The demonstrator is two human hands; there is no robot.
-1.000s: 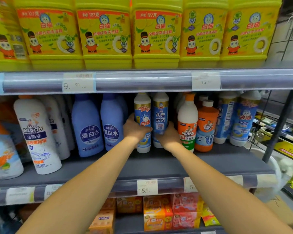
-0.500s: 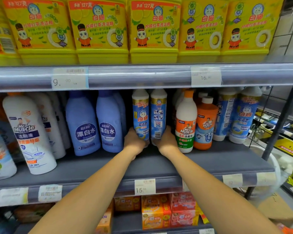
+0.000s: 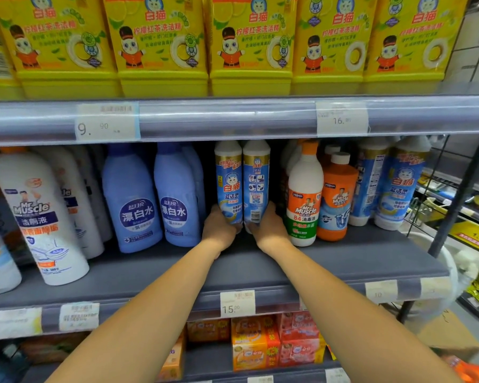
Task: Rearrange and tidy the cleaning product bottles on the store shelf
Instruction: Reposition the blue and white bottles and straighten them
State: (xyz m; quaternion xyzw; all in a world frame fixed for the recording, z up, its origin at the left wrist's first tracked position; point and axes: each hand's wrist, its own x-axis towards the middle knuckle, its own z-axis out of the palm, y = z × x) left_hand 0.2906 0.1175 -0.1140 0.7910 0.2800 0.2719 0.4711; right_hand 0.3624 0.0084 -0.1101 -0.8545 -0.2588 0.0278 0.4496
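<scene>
Two slim white bottles with blue labels stand upright side by side at the middle of the grey shelf [image 3: 357, 261]. My left hand [image 3: 219, 228] grips the base of the left slim bottle [image 3: 228, 181], whose cat logo faces out. My right hand [image 3: 268, 228] grips the base of the right slim bottle [image 3: 256, 181], whose back label with a barcode faces out. The fingertips of both hands are hidden behind the bottles.
Two blue bleach bottles [image 3: 134, 200] stand left of my hands, a white Mr Muscle bottle [image 3: 39, 217] further left. To the right stand a white Mr Muscle bottle [image 3: 304, 200], an orange bottle [image 3: 336, 197] and more blue-label bottles [image 3: 401, 183]. Yellow detergent tubs [image 3: 161, 42] fill the shelf above.
Both hands slid down from mid-height to the bases of the two slim bottles, and the left bottle's cat logo now faces more squarely forward. The camera moved closer.
</scene>
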